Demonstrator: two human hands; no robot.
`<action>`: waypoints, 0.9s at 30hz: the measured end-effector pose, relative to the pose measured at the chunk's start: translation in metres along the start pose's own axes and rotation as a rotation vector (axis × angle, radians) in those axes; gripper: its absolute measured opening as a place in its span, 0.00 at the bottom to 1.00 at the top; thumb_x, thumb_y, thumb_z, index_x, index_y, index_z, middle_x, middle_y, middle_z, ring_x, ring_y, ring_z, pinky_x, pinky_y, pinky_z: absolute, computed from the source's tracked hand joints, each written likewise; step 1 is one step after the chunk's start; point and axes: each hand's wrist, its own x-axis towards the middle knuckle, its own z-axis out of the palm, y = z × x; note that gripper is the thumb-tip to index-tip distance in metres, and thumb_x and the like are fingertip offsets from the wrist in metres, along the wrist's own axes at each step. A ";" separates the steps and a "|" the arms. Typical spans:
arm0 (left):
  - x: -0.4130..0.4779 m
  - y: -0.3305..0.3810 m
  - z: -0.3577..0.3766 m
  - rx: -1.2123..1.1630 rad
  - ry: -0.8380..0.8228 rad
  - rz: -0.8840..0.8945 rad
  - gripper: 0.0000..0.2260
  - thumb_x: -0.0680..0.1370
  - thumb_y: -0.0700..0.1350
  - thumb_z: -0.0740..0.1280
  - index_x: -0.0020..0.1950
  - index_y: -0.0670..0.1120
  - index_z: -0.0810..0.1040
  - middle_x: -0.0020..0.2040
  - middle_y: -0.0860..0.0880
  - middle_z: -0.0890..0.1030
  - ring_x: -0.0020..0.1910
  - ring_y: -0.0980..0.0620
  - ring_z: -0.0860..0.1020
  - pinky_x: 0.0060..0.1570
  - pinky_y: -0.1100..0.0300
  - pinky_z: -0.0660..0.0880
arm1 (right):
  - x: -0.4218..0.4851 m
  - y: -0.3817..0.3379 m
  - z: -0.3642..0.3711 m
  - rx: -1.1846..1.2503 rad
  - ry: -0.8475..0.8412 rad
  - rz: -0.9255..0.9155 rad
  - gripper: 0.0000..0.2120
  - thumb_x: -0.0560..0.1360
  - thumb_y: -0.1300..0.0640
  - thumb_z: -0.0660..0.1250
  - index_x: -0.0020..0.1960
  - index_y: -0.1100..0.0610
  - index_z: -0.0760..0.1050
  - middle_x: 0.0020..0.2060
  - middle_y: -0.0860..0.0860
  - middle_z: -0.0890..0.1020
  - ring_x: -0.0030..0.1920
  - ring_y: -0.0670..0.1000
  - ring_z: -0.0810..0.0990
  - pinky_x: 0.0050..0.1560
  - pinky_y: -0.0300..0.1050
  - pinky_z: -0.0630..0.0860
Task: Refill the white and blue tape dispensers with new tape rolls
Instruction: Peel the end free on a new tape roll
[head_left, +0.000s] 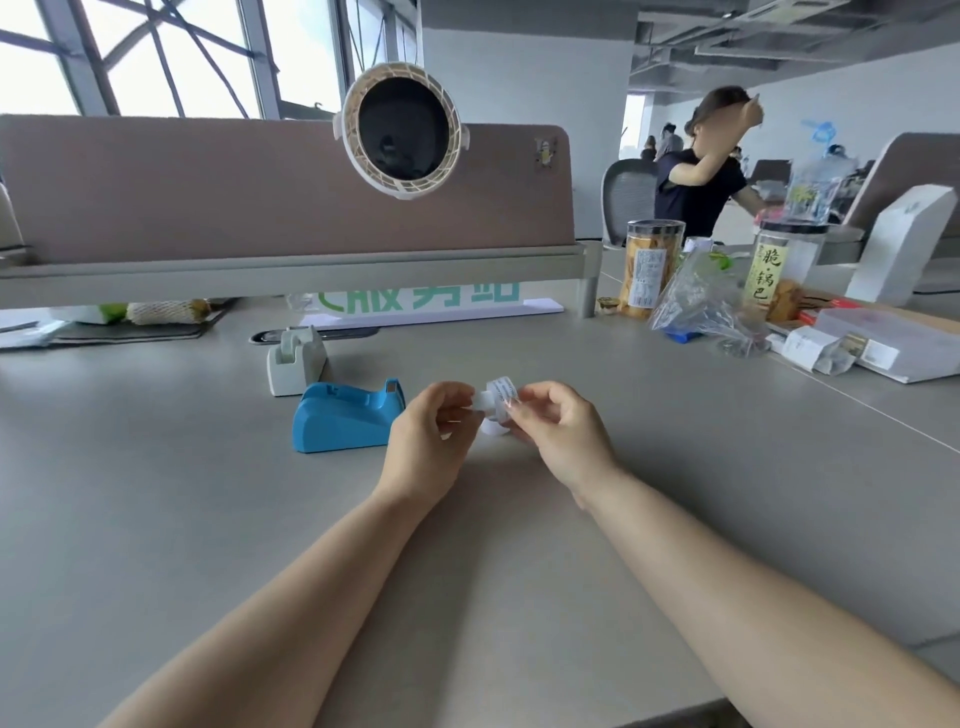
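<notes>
left hand (426, 431) + right hand (563, 426): pinching tape roll (497, 397) | blue dispenser (345, 415), white dispenser (295, 361): on desk (208, 519)

Snack jars (652, 267), round fan (401, 136)

A small wrapped tape roll (497, 399), white with a printed label, is pinched between both hands above the surface. The blue dispenser (347, 417) lies just left of the left hand (432, 435); the white dispenser (296, 359) stands upright beyond it.
</notes>
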 end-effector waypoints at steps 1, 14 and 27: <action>0.000 0.000 0.000 -0.007 -0.002 -0.004 0.08 0.72 0.38 0.71 0.51 0.43 0.78 0.43 0.54 0.80 0.38 0.65 0.78 0.40 0.78 0.70 | 0.000 0.000 0.000 0.009 -0.009 0.003 0.06 0.73 0.61 0.68 0.49 0.61 0.76 0.44 0.56 0.83 0.42 0.50 0.83 0.49 0.42 0.81; 0.001 -0.003 0.000 -0.091 -0.053 -0.036 0.07 0.72 0.39 0.71 0.46 0.48 0.77 0.46 0.48 0.83 0.46 0.56 0.82 0.43 0.73 0.74 | 0.004 0.004 -0.001 0.080 -0.056 0.018 0.10 0.74 0.61 0.67 0.55 0.60 0.76 0.48 0.56 0.83 0.46 0.49 0.82 0.52 0.43 0.80; 0.002 -0.004 -0.001 -0.122 -0.216 -0.042 0.19 0.74 0.43 0.69 0.65 0.50 0.72 0.55 0.56 0.77 0.51 0.57 0.79 0.46 0.74 0.74 | 0.004 0.000 -0.003 0.194 -0.115 0.047 0.06 0.75 0.62 0.65 0.51 0.59 0.77 0.43 0.54 0.83 0.41 0.47 0.83 0.49 0.41 0.81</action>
